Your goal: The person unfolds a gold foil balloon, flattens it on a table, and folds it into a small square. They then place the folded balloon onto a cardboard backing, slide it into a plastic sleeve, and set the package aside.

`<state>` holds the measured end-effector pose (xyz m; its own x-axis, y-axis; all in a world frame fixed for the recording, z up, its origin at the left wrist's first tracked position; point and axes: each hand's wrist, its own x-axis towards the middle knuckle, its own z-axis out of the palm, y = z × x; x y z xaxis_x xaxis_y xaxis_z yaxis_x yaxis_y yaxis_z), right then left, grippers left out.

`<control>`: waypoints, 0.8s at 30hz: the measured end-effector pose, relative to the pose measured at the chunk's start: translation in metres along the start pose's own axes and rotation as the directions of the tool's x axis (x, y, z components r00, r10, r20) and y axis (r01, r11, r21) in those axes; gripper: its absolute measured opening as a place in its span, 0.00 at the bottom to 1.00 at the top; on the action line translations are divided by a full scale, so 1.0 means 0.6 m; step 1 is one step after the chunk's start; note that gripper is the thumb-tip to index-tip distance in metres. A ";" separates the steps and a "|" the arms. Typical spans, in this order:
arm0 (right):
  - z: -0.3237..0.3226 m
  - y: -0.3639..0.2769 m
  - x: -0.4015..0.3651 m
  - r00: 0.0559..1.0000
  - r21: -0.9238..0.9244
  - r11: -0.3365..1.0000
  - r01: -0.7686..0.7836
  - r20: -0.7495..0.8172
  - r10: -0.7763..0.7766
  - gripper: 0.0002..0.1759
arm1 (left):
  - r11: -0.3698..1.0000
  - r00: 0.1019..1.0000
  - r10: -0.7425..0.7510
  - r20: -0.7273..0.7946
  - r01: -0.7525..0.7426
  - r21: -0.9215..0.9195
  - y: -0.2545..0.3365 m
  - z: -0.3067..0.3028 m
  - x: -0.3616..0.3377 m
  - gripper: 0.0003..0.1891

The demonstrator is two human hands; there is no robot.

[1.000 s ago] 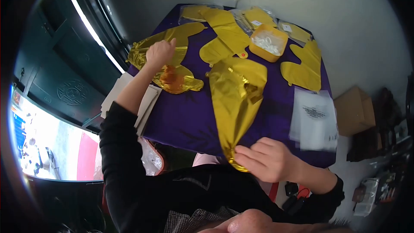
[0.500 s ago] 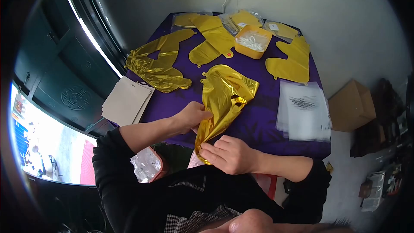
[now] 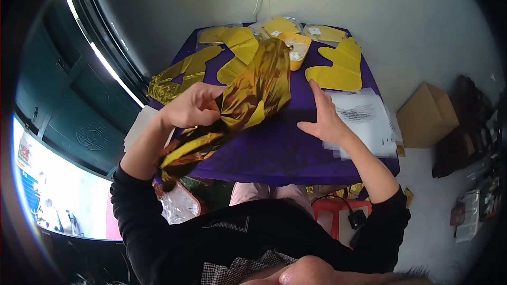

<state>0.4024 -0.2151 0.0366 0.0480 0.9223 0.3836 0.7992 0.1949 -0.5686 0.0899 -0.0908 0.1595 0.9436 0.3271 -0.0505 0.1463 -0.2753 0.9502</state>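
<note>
The counter [image 3: 280, 150] has a purple cloth on it and stands against a pale wall. To its right, on the floor, sits a brown box [image 3: 425, 116].

A long gold foil balloon [image 3: 256, 87] is lifted off the cloth. It runs slanted from the far middle of the counter down to the near left corner. There its wrinkled tail hangs past the edge.

A stack of clear bags [image 3: 367, 121] with black print lies at the right side of the counter. Just beyond it lies a flat balloon [image 3: 338, 68], also gold. At the far left a crumpled balloon [image 3: 171, 79] lies on the cloth, and more flat gold pieces lie along the far edge.

The left hand [image 3: 193, 106] holds the lifted balloon near its middle, and the fingers are closed around the bunched foil. The right hand [image 3: 322, 121] is apart from the balloon, low over the cloth. Its fingers are spread wide and hold nothing, and the index finger reaches along the left edge of the bags. I cannot tell if the palm presses on the cloth.

A small yellow tray [image 3: 298, 47] with white pieces inside stands at the far side. The upper end of the lifted balloon partly hides it.
</note>
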 end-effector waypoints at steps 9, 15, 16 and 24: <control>0.001 -0.005 0.039 0.931 0.645 0.753 -0.127 0.340 -0.134 0.19 | 0.970 0.965 0.231 -0.125 -0.218 0.106 0.049 -0.046 -0.047 0.20; -0.106 -0.061 0.013 0.981 0.806 0.583 -0.102 0.177 -0.073 0.09 | 0.946 0.918 0.290 -0.269 -0.317 -0.063 0.061 -0.068 -0.087 0.26; -0.125 -0.072 0.007 0.987 0.802 0.590 -0.096 0.153 -0.047 0.08 | 0.939 0.926 0.310 -0.215 -0.333 -0.084 0.057 -0.074 -0.086 0.26; -0.101 0.008 -0.005 0.979 0.655 0.731 -0.193 0.174 0.103 0.03 | 0.946 0.914 -0.260 -0.311 0.305 0.107 -0.035 -0.047 -0.008 0.07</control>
<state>0.4422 -0.2373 0.0768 0.0251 0.9814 0.1903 0.1827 0.1827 -0.9660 0.0738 -0.0610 0.1485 0.7320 0.6521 -0.1972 0.4585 -0.2575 0.8506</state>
